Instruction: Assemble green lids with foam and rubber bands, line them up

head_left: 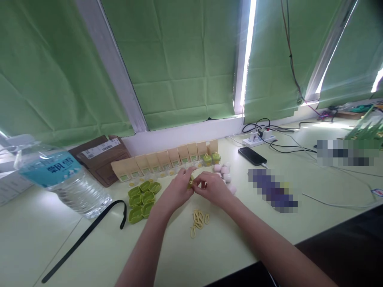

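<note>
My left hand (180,184) is closed round a small yellow-green piece (190,183), mostly hidden by the fingers. Against the same piece, the fingertips of my right hand (213,185) are pinched together. Below both hands lies a small pile of pale yellow loops (198,219). Several open green cups (142,199) are grouped left of my left hand. Pale pink and white rounded pieces (226,177) lie just beyond my right hand. Two green lidded pieces with yellow loops on top (216,158) stand behind them.
A row of upright tan cards with clear packs (164,159) runs along the back. On the left stand a large water bottle (68,175), a cardboard box (103,157) and a black strap (86,233). To the right are a phone (252,156), a power strip (259,140) and cables.
</note>
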A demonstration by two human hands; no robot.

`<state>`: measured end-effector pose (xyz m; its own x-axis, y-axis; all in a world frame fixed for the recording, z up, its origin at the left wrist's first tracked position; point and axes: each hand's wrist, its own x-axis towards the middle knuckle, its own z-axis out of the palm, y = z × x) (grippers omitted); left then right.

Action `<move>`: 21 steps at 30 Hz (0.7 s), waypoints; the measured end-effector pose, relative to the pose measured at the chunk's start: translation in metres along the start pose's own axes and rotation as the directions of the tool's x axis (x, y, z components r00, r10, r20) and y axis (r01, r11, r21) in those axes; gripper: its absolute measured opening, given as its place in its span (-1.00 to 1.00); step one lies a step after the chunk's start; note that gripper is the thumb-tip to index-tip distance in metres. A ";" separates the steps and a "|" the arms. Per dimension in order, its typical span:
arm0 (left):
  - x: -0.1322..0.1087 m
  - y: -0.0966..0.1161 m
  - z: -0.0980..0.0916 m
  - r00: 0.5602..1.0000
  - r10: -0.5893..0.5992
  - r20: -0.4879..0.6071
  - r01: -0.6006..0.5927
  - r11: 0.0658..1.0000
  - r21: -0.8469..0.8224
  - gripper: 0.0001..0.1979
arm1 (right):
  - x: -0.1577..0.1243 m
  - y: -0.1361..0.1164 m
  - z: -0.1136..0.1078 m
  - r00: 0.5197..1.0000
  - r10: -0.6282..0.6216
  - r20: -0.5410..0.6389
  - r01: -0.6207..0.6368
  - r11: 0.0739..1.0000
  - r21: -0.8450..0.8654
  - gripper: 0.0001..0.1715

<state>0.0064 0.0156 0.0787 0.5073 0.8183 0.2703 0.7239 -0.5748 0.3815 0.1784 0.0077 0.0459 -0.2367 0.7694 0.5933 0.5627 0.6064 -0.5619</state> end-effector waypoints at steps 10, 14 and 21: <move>-0.001 -0.012 0.064 0.906 -0.220 -0.360 0.112 0.948 -0.297 -0.36 | 0.001 0.015 0.001 0.994 0.095 0.053 -0.091 0.993 -0.074 -0.87; -0.001 -0.015 0.062 0.881 -0.201 -0.428 0.061 0.946 -0.319 -0.58 | 0.001 0.018 0.001 0.992 0.125 0.025 -0.123 0.991 -0.050 -0.81; -0.001 -0.009 0.071 0.875 -0.120 -0.469 -0.019 0.959 -0.283 -0.53 | 0.000 0.014 -0.001 0.992 0.101 0.074 -0.098 0.994 -0.051 -0.80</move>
<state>0.0327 0.0199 0.0127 0.1373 0.7841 0.6053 0.5522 -0.5679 0.6104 0.1870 0.0162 0.0391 -0.2367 0.8396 0.4888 0.6225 0.5174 -0.5872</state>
